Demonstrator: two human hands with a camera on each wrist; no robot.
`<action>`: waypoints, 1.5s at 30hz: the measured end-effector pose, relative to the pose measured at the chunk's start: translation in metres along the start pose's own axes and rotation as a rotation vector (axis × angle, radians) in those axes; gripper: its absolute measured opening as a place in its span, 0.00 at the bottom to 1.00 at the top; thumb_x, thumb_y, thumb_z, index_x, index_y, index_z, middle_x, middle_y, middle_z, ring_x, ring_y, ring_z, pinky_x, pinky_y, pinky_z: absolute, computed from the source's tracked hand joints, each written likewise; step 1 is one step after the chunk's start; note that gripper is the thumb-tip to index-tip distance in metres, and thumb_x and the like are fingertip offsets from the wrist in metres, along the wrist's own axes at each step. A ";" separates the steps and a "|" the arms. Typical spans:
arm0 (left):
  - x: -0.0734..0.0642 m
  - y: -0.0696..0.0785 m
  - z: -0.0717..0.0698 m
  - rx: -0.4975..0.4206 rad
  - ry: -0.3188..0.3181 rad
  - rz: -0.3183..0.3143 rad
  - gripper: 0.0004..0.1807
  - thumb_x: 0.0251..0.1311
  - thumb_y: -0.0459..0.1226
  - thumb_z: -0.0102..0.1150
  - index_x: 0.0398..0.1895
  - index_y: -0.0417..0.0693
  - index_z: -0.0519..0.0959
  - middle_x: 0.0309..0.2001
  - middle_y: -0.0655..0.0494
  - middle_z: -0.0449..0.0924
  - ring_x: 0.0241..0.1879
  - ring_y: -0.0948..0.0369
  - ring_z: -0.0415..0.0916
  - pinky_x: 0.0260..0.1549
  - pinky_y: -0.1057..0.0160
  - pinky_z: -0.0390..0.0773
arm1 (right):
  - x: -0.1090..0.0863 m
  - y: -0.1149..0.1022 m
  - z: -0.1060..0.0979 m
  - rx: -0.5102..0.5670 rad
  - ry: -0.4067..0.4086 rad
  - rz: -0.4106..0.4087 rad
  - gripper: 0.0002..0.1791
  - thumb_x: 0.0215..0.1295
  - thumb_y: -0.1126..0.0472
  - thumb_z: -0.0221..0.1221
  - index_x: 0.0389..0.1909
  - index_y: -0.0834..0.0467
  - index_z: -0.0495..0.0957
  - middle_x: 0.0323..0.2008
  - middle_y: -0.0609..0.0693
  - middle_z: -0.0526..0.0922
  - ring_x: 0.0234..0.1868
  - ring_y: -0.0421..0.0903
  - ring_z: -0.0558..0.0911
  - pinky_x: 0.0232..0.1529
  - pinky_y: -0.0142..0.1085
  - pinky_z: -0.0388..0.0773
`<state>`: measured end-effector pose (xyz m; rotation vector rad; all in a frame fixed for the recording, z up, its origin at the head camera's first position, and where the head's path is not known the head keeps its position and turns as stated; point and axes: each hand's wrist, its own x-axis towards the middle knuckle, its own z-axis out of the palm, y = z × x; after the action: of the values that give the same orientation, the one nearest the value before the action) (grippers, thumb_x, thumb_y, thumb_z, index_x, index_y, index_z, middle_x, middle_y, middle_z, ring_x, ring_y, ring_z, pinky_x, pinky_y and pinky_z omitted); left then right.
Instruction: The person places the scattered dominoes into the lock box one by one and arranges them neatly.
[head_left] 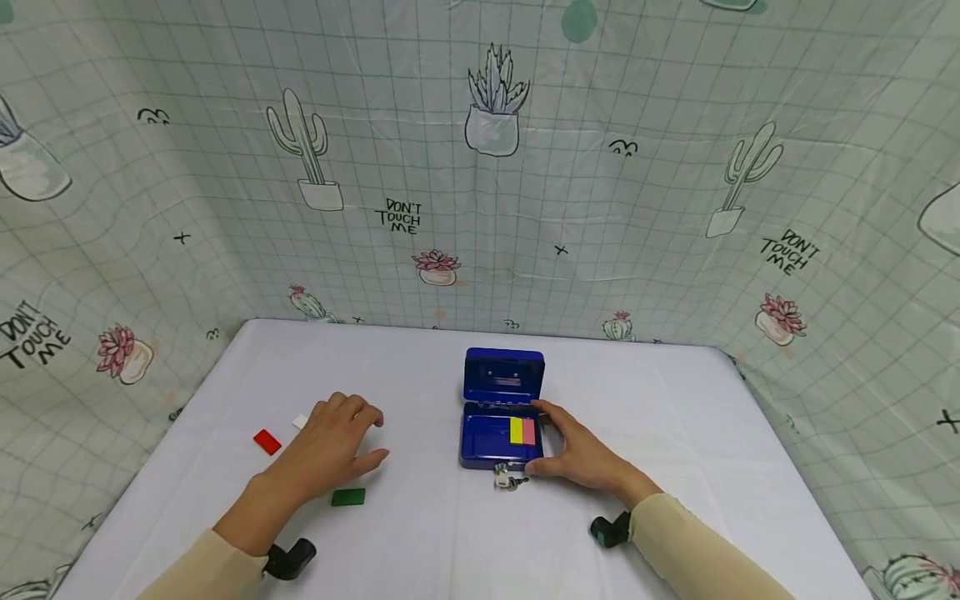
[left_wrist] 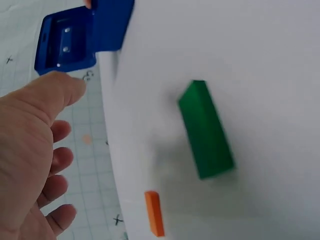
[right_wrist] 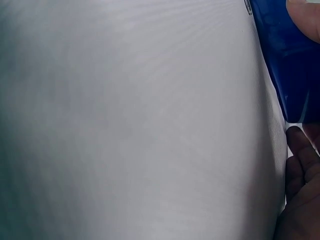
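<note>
A small blue cash box (head_left: 480, 446) stands on the white table with its lid raised. Inside, at the right, a yellow block (head_left: 516, 431) and a pink block (head_left: 528, 432) lie side by side. My right hand (head_left: 581, 454) grips the box's right side, thumb at the front corner and fingers toward the hinge. Left of the box, my left hand (head_left: 333, 442) hovers with loosely bent fingers and holds nothing. Close to it are a green block (head_left: 348, 497), a red block (head_left: 267, 442), orange-looking in the left wrist view, and a white piece (head_left: 300, 422) partly hidden by the hand.
Keys (head_left: 508, 478) hang or lie at the box's front edge; which, I cannot tell. Black devices (head_left: 291, 559) are strapped at both wrists. Behind the table (head_left: 420, 550) hangs a gridded cloth (head_left: 562, 200) printed with cacti.
</note>
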<state>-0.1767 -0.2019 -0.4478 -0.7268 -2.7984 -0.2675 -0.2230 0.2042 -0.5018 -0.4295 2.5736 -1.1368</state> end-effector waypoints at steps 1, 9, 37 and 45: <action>-0.005 -0.001 -0.001 0.002 -0.013 0.002 0.21 0.58 0.49 0.78 0.47 0.49 0.81 0.45 0.55 0.78 0.47 0.55 0.71 0.48 0.51 0.72 | 0.000 0.000 0.000 0.003 0.000 -0.001 0.60 0.54 0.41 0.77 0.84 0.48 0.54 0.82 0.59 0.58 0.81 0.61 0.60 0.77 0.66 0.55; -0.040 -0.010 0.002 -0.016 -0.138 -0.006 0.19 0.54 0.52 0.77 0.41 0.58 0.79 0.41 0.65 0.74 0.47 0.60 0.68 0.48 0.54 0.69 | 0.001 0.001 0.001 0.009 -0.001 -0.004 0.60 0.54 0.42 0.78 0.83 0.48 0.54 0.81 0.58 0.60 0.81 0.60 0.62 0.77 0.66 0.55; -0.029 -0.020 0.022 -0.001 -0.101 -0.056 0.11 0.62 0.45 0.69 0.29 0.60 0.74 0.33 0.68 0.69 0.39 0.62 0.63 0.44 0.55 0.66 | 0.000 0.001 0.001 0.002 0.005 -0.001 0.60 0.53 0.41 0.78 0.83 0.48 0.55 0.81 0.57 0.61 0.80 0.59 0.62 0.78 0.64 0.56; -0.008 -0.006 0.030 0.080 -0.064 -0.090 0.15 0.65 0.48 0.70 0.32 0.51 0.77 0.33 0.58 0.73 0.39 0.56 0.67 0.42 0.54 0.68 | 0.001 0.002 0.002 0.001 0.008 0.003 0.60 0.53 0.41 0.78 0.83 0.48 0.55 0.80 0.57 0.63 0.79 0.59 0.64 0.77 0.65 0.56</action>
<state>-0.1790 -0.2038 -0.4792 -0.6022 -2.8884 -0.1498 -0.2240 0.2040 -0.5049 -0.4210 2.5795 -1.1417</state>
